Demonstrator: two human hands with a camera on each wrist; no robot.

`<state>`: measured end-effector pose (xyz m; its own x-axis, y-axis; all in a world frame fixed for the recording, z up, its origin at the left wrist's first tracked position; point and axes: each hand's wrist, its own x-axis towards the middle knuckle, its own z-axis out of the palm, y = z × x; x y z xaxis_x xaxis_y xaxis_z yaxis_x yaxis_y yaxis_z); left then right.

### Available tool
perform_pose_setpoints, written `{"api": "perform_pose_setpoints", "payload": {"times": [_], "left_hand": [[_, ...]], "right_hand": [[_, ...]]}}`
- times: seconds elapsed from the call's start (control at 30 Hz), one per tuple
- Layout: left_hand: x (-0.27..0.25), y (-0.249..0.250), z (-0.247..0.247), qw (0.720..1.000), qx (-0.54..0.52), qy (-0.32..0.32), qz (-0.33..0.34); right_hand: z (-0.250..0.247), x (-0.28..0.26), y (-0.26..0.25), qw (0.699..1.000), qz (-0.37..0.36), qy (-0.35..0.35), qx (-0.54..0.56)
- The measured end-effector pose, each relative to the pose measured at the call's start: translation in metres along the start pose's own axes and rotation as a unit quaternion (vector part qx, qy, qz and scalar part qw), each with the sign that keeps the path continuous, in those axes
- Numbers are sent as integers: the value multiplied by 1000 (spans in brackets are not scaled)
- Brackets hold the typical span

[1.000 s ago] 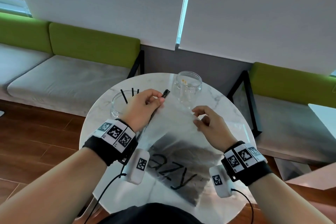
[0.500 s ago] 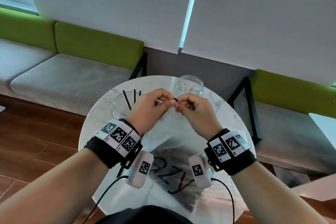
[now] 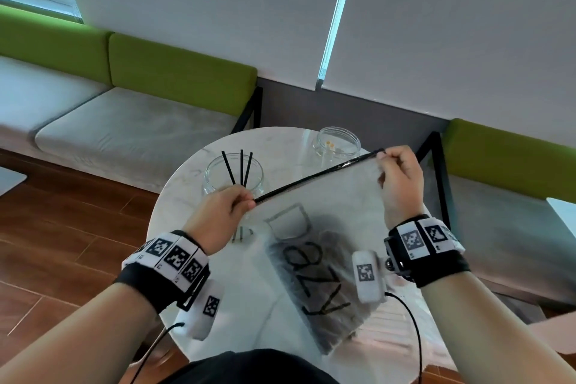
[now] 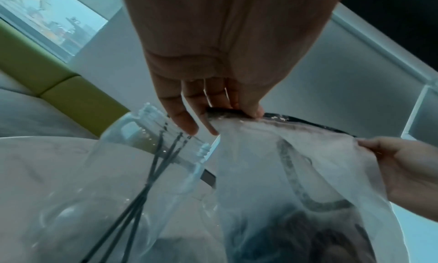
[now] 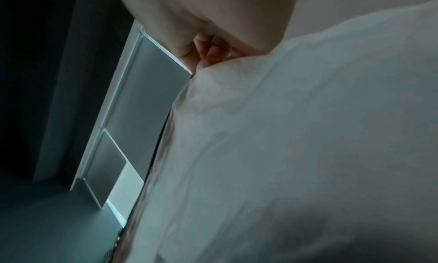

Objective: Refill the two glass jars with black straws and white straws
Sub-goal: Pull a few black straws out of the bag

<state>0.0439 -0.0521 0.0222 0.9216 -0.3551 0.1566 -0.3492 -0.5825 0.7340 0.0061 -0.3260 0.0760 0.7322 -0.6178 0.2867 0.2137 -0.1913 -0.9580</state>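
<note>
1. Holding the frosted bag (image 3: 314,227) taut, your left hand (image 3: 223,215) and right hand (image 3: 400,184) pinch opposite ends of its zip edge, probably to open it.
2. Black straws (image 3: 241,170) stand in the near jar (image 3: 233,178) on the bench (image 3: 187,184).

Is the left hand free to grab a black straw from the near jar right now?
Probably not: the left hand pinches the pouch by its zipper end, though the jar of black straws stands open just beyond.
</note>
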Motion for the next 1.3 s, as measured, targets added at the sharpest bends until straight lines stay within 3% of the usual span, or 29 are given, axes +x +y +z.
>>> {"api": "perform_pose_setpoints", "payload": {"times": [0.13, 0.5, 0.57, 0.63, 0.7, 0.8, 0.97, 1.17, 1.23, 1.3], "left_hand": [[-2, -8, -6, 999, 20, -5, -45], [-6, -12, -14, 994, 47, -2, -94], [-5, -3, -11, 994, 69, 42, -69], [-4, 12, -7, 994, 64, 83, -2], [-3, 27, 1, 993, 73, 71, 65], [0, 38, 8, 988, 113, 34, 104], [-6, 38, 3, 978, 16, 119, 169], [0, 35, 6, 999, 42, -26, 0], [-3, 35, 9, 1000, 10, -10, -17], [-6, 35, 14, 1000, -6, 18, -7]], "right_hand": [[2, -1, 7, 999, 27, 28, 25], [12, -17, 1, 996, 69, -29, 54], [13, -21, -3, 995, 73, -42, 61], [14, -24, -8, 994, 70, -52, 63], [16, -27, -13, 994, 61, -62, 59], [15, -28, -18, 996, 35, -79, 38], [1, -30, -22, 994, -40, -98, 9], [-3, -36, -18, 992, -76, -94, -42], [-5, -37, -16, 985, -116, -73, -109], [-7, -40, -18, 953, -209, -53, -212]]}}
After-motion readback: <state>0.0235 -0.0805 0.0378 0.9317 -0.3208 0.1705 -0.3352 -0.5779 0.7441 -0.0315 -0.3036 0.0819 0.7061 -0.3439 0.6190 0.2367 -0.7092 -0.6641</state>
